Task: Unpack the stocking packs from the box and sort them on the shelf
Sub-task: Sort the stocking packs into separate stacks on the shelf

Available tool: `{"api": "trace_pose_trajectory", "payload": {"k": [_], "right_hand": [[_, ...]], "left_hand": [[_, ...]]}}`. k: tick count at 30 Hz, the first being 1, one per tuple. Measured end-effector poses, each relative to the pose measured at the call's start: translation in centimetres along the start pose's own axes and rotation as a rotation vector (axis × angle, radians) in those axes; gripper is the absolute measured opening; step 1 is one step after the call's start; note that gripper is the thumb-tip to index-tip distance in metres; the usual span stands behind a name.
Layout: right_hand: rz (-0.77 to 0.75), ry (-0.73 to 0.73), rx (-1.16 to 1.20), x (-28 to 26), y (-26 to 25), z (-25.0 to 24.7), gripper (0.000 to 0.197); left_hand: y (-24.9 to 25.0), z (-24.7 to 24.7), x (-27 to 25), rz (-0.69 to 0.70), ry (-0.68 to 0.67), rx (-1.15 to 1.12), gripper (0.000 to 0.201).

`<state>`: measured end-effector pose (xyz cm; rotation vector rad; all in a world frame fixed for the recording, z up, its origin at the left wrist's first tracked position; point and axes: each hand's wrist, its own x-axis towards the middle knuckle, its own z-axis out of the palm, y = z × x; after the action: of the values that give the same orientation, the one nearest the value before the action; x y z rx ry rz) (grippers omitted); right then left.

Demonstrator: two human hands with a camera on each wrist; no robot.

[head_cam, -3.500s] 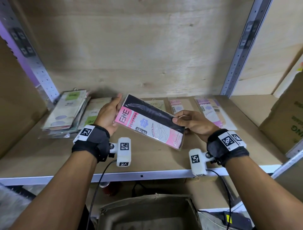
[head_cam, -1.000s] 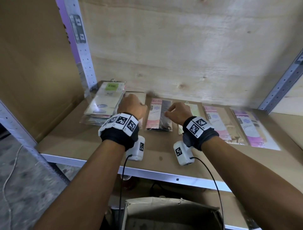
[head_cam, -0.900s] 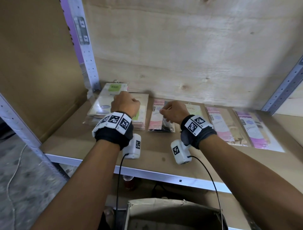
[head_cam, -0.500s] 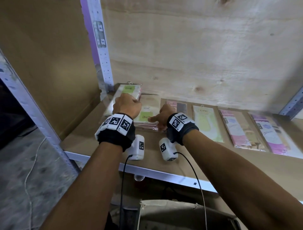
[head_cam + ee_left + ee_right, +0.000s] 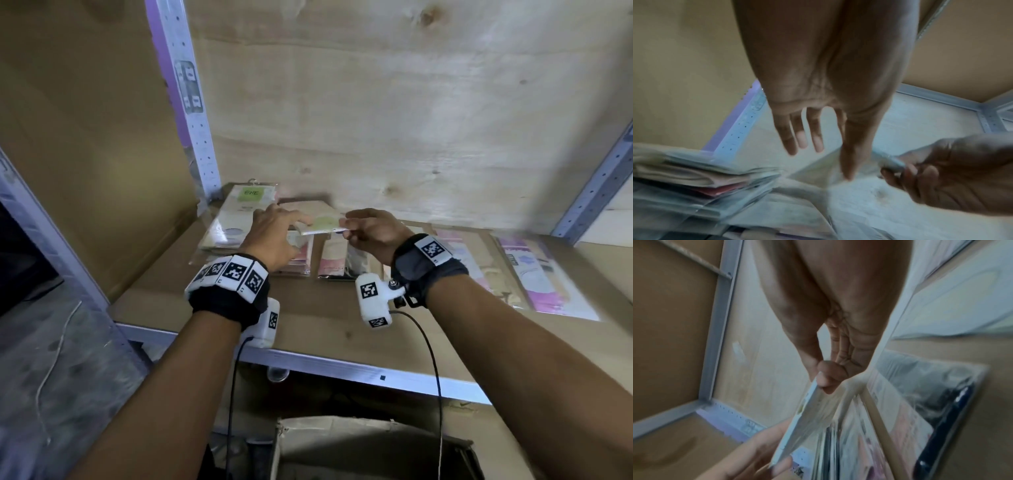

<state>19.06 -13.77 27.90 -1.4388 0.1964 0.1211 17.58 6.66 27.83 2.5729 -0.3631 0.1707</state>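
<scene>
Green-labelled pack (image 5: pixel 320 226) pinched by right hand (image 5: pixel 371 233), one left hand (image 5: pixel 274 236) touching.

wooden shelf (image 5: pixel 212 301) with metal front edge, stocking packs (image 5: pixel 239 219) in a row on it, stacked at left

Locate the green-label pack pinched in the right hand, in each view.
Head: green-label pack at centre, lifted between both hands.
Left wrist: lower right, blurred, pinched by the right hand.
Right wrist: centre bottom, seen edge-on.
Shared landmark: purple-tinted shelf post.
</scene>
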Motion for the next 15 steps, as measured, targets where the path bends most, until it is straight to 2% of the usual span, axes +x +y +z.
{"api": "trace_pose_trajectory", "payload": {"k": [3, 5, 9, 11, 13, 15], "right_hand": [[-0.038, -0.048, 0.077, -1.5, -1.0, -1.8, 0.017], [-0.055, -0.080, 0.108, -2.5, -1.7, -3.0, 0.012], [-0.170, -0.150, 0.085, -4.3, -3.0, -5.4, 0.029], [-0.257, -0.132, 0.025, -5.3, -3.1, -6.5, 0.026], [-0.320, -0.063, -0.144, -6.1, -2.6, -7.6, 0.019], [-0.339, 0.012, -0.333, -6.5, -1.6, -8.8, 0.015]], "left_hand": [[1.4, 0.0, 0.1, 0.164, 0.163, -0.067, 0.026], [2.8, -0.2, 0.2, 0.244, 0.260, -0.112, 0.007], [6.1, -0.5, 0.0, 0.351, 0.489, -0.226, 0.026], [7.6, -0.5, 0.1, 0.338, 0.508, -0.416, 0.024], [8.7, -0.2, 0.2, 0.328, 0.497, -0.627, 0.018], [9.0, 0.8, 0.9, 0.292, 0.480, -0.746, 0.018]]}}
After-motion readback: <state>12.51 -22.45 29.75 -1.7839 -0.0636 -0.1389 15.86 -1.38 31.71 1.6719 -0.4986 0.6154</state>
